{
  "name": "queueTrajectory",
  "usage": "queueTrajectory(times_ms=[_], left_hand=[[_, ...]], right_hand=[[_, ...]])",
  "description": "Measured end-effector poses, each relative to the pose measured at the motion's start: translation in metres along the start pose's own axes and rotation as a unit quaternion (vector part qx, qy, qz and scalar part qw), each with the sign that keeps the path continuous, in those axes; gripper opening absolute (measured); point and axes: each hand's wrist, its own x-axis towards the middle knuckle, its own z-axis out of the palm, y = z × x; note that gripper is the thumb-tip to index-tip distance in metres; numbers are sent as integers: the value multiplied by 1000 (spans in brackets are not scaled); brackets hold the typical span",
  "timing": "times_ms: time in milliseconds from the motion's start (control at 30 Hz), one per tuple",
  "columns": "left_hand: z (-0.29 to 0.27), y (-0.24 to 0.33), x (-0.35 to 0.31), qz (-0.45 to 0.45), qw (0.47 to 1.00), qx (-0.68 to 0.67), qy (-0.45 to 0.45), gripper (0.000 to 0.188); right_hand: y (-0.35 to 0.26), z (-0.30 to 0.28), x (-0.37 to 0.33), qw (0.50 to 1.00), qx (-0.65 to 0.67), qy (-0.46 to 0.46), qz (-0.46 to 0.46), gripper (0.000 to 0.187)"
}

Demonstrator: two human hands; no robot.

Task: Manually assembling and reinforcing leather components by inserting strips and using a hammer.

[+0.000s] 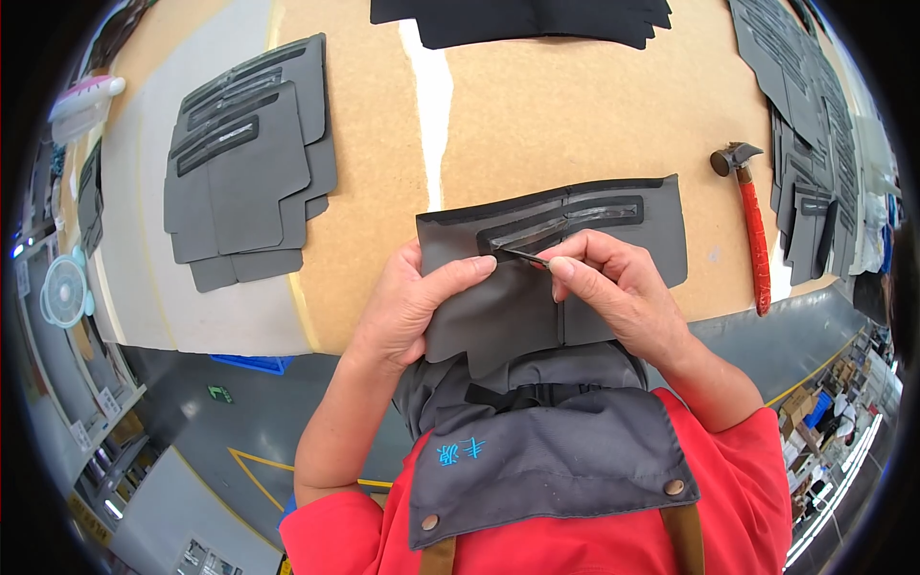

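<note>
A dark grey cut panel with a black-bordered slot and a shiny strip along it is held up at the table's near edge. My left hand grips its left side, thumb on the front face beside the slot's left end and the other fingers behind. Pinched in my right hand is a thin, dark, pointed tool, its tip at the lower left corner of the slot border. I cannot make out the tool's exact kind.
Similar grey panels lie stacked at the left, and more panels overlap along the right edge. A red-handled hammer rests right of my work. Black panels lie at the far side of the table. A small blue fan stands far left.
</note>
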Motion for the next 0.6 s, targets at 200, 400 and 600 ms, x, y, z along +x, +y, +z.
queueTrajectory(times_ms=[200, 400, 600], left_hand=[[-4, 0, -2, 19, 996, 83, 7, 28], [-2, -4, -4, 39, 993, 114, 10, 25], [-3, -6, -5, 47, 990, 133, 8, 25]], right_hand=[[0, 2, -1, 1000, 0, 4, 13, 28], [-3, 3, 0, 1000, 2, -6, 23, 25], [2, 4, 1, 1000, 3, -2, 24, 24]])
